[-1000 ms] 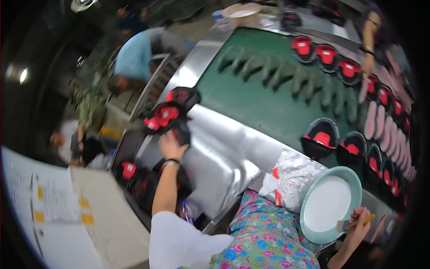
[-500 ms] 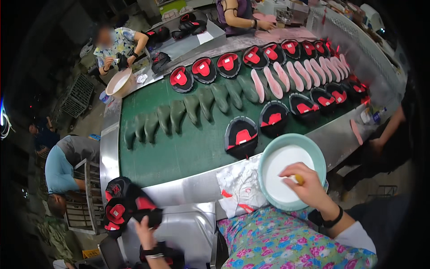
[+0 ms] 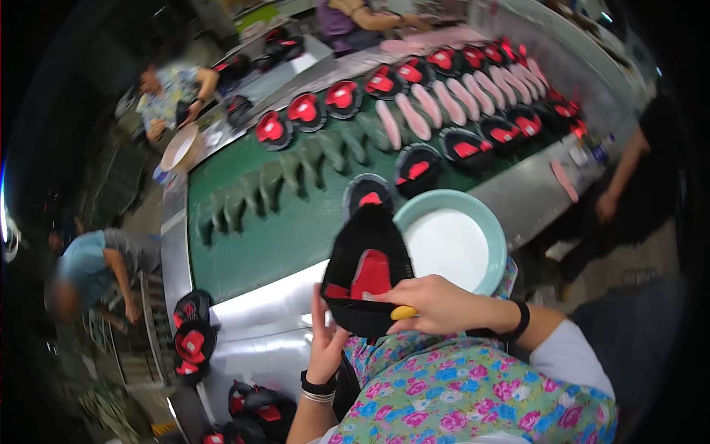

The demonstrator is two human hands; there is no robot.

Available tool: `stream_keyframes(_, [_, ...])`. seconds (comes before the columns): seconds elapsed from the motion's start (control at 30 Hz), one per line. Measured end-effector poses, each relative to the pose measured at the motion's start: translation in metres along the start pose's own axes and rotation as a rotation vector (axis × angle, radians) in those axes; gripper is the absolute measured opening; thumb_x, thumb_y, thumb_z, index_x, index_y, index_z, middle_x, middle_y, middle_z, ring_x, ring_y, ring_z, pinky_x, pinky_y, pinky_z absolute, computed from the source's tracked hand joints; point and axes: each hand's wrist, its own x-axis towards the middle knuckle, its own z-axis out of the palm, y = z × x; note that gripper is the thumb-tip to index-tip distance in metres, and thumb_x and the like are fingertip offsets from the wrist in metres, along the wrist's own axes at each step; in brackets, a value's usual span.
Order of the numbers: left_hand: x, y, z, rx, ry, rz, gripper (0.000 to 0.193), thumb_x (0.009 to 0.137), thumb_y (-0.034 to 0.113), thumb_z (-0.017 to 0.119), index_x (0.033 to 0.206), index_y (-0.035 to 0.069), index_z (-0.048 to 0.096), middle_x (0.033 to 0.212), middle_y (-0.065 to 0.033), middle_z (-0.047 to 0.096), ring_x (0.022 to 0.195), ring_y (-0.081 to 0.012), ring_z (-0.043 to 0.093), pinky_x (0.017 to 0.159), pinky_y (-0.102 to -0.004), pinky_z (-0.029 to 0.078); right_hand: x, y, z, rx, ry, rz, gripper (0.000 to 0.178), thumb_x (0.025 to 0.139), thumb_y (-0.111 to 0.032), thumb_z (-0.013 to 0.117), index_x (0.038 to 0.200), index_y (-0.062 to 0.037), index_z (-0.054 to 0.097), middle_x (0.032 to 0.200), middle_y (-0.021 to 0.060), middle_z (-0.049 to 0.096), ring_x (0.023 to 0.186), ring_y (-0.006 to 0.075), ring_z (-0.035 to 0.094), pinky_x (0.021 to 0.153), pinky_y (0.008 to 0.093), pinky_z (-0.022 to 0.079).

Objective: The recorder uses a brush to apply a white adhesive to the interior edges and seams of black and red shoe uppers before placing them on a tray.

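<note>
A black shoe upper with a red lining (image 3: 370, 274) is held up before me, its opening facing me. My left hand (image 3: 324, 351) grips its left lower edge, fingers up along the side. In my right hand (image 3: 444, 305), closed, is a yellow-handled tool (image 3: 404, 313); its working end is hidden at the shoe's opening. The right fingertips reach over the edge of the shoe upper onto the lining. Just behind that hand sits a pale green basin (image 3: 495, 240) of white liquid.
A green conveyor belt (image 3: 237, 259) carries dark green shoe lasts (image 3: 270, 185), pink insoles (image 3: 447, 102) and rows of black-and-red shoe uppers (image 3: 342, 98). More uppers (image 3: 194, 342) lie at lower left. Co-workers (image 3: 174, 96) are across the belt, at left and at right.
My left hand has brought a shoe upper from the lower left pile to the middle. The right hand has left the basin and come to the shoe. The view has shifted.
</note>
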Motion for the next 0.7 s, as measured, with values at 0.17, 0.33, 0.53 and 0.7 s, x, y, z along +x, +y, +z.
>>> stream_keyframes(0.17, [-0.019, -0.020, -0.010, 0.520, -0.066, 0.125, 0.050, 0.080, 0.008, 0.063, 0.127, -0.003, 0.047, 0.110, -0.0133, 0.061, 0.098, -0.0235, 0.061, 0.091, -0.0325, 0.046, 0.007, -0.007, 0.002, 0.233, -0.266, -0.077, 0.044, 0.079, -0.024, 0.068, 0.117, -0.0053, 0.053, 0.077, 0.0194, 0.063, 0.079, 0.0385, 0.062, 0.068, 0.0455, 0.047])
stream_keyframes(0.33, [-0.013, -0.040, 0.013, 0.330, -0.182, -0.084, 0.044, 0.081, 0.007, 0.061, 0.122, -0.003, 0.051, 0.113, -0.0151, 0.060, 0.100, -0.0236, 0.061, 0.091, -0.0333, 0.046, -0.012, 0.001, -0.005, 0.315, -0.015, 0.115, 0.028, 0.087, -0.031, 0.061, 0.096, -0.0051, 0.057, 0.074, 0.0191, 0.062, 0.073, 0.0387, 0.061, 0.064, 0.0459, 0.047])
stream_keyframes(0.53, [-0.030, -0.035, 0.005, 0.126, -0.182, -0.387, 0.034, 0.083, 0.004, 0.060, 0.116, -0.004, 0.056, 0.117, -0.0177, 0.059, 0.104, -0.0237, 0.060, 0.091, -0.0345, 0.046, -0.060, 0.100, -0.007, -0.084, 0.660, 0.578, 0.026, 0.086, -0.028, 0.064, 0.092, -0.0033, 0.069, 0.091, 0.0107, 0.063, 0.089, 0.0224, 0.058, 0.077, 0.0328, 0.044])
stream_keyframes(0.7, [-0.046, -0.025, -0.005, -0.016, -0.161, -0.581, 0.029, 0.084, 0.002, 0.058, 0.112, -0.004, 0.060, 0.120, -0.0195, 0.058, 0.106, -0.0238, 0.060, 0.091, -0.0353, 0.046, -0.074, 0.145, 0.016, 0.042, 0.695, 0.678, 0.025, 0.080, -0.025, 0.070, 0.079, -0.0001, 0.070, 0.073, 0.0185, 0.066, 0.063, 0.0321, 0.063, 0.064, 0.0351, 0.050])
